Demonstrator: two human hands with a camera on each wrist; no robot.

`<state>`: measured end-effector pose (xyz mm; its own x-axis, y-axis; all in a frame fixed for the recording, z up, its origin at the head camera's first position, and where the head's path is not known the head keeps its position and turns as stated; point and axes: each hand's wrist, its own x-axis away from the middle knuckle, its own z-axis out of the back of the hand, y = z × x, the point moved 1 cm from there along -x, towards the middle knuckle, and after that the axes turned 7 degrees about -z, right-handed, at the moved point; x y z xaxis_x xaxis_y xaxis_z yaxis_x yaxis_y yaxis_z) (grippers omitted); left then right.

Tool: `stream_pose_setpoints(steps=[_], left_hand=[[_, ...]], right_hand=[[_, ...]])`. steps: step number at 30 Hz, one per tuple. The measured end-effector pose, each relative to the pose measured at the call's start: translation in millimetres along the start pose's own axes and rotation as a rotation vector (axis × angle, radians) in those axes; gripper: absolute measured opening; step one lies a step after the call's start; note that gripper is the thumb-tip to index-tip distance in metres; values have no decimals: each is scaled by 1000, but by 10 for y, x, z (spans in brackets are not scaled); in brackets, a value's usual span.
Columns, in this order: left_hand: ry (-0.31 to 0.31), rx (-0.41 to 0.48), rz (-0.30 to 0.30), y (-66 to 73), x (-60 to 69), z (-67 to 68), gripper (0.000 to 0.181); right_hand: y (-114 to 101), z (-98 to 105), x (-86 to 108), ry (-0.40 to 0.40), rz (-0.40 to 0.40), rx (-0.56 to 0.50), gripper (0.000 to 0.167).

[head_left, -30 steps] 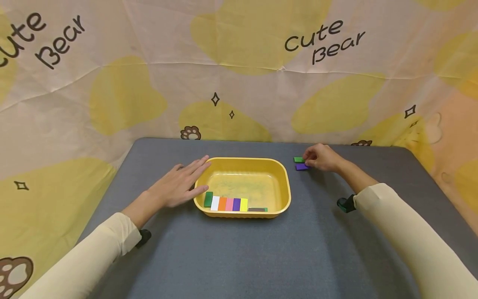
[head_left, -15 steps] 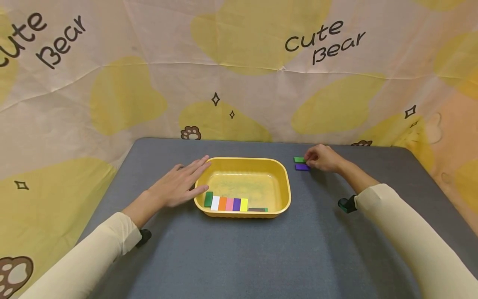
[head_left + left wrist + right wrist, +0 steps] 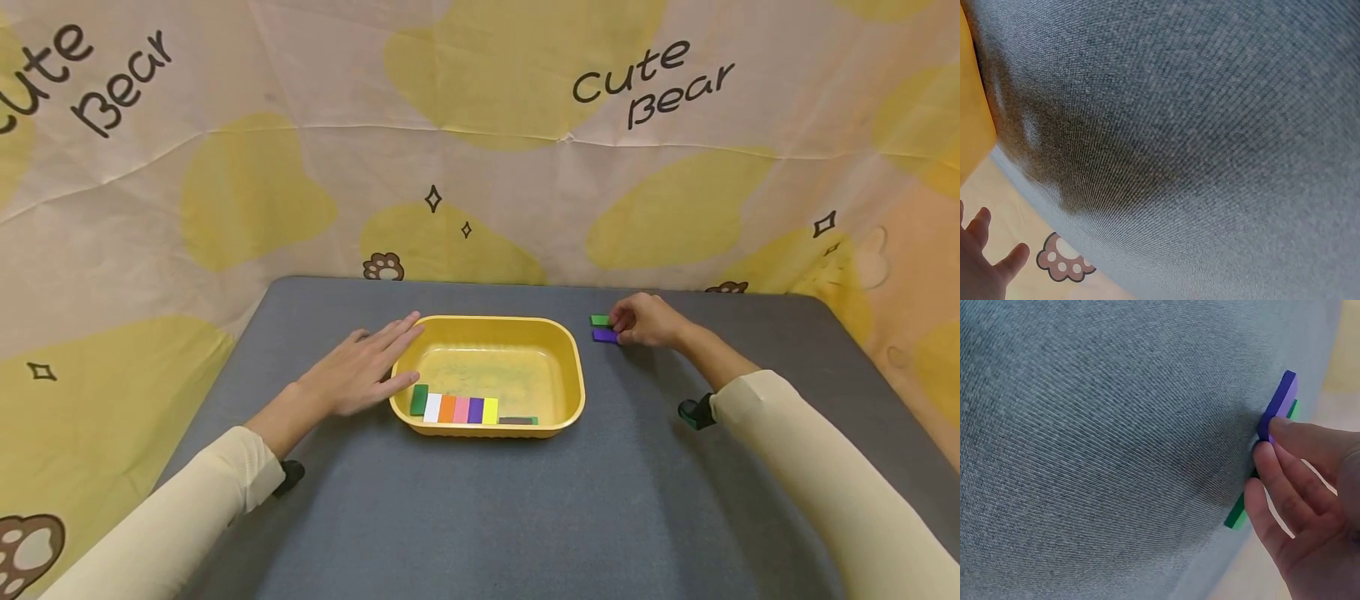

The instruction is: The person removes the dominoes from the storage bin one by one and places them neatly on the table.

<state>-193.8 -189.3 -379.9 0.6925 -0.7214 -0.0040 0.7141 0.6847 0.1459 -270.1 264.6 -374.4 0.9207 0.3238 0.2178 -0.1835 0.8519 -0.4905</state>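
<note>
My right hand [image 3: 648, 320] is at a purple domino tile [image 3: 604, 336] on the table, thumb and curled fingers gathered at its right end. In the right wrist view, the thumb lies on the near end of the purple tile, with a fingertip against it. A green domino tile [image 3: 599, 320] lies just behind the purple one. Beyond the fingers, a green piece [image 3: 1235, 515] shows, partly hidden by the hand. My left hand [image 3: 367, 367], fingers straight and spread, rests at the left rim of a yellow tray [image 3: 517, 318].
Along the tray's near wall stand dominoes in a row: dark green [image 3: 418, 400], white [image 3: 432, 407], orange, pink, purple and yellow [image 3: 490, 410]. A brown and green piece [image 3: 517, 421] lies to their right. The grey table [image 3: 480, 517] meets a patterned cloth [image 3: 495, 167] behind.
The purple tile has shifted slightly left and straightened alongside the green one. My right hand has moved only slightly at the tiles; the left hand stays put.
</note>
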Motion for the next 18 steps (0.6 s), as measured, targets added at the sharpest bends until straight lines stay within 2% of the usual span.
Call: stream_pose_setpoints(steps=[9, 18], left_hand=[[4, 4, -2, -1, -6, -6, 77], [9, -5, -5, -15, -6, -14, 78]], right_hand=[[5, 0, 22, 3, 8, -2, 20], [-183, 239, 26, 21, 101, -1, 20]])
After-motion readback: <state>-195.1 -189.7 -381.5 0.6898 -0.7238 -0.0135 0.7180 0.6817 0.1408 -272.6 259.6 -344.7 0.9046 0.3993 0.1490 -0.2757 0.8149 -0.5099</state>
